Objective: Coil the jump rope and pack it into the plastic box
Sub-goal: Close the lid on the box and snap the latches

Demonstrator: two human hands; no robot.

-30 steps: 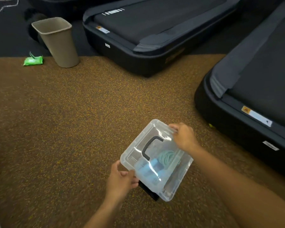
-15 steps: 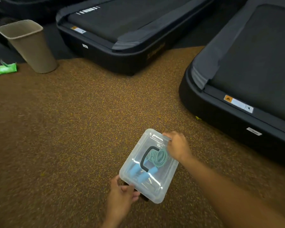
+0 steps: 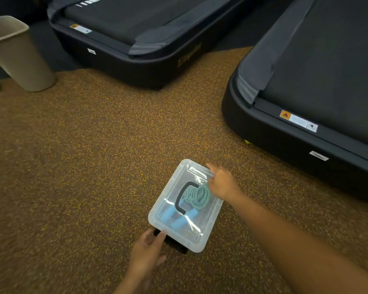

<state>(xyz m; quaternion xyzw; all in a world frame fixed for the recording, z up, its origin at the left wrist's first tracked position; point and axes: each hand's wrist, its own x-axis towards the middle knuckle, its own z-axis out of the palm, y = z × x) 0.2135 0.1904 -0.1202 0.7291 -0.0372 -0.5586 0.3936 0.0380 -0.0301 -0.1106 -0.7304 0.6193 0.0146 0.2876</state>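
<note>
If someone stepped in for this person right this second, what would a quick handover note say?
Left hand: fingers at the black latch on the near end of the plastic box; grip unclear.
Right hand: pressing on the box's far corner.
Jump rope: coiled inside, blue handles beside it, under the clear lid, on the floor.
Done: coiling, packing, lid on.
Left: probably snapping the latches shut.
</note>
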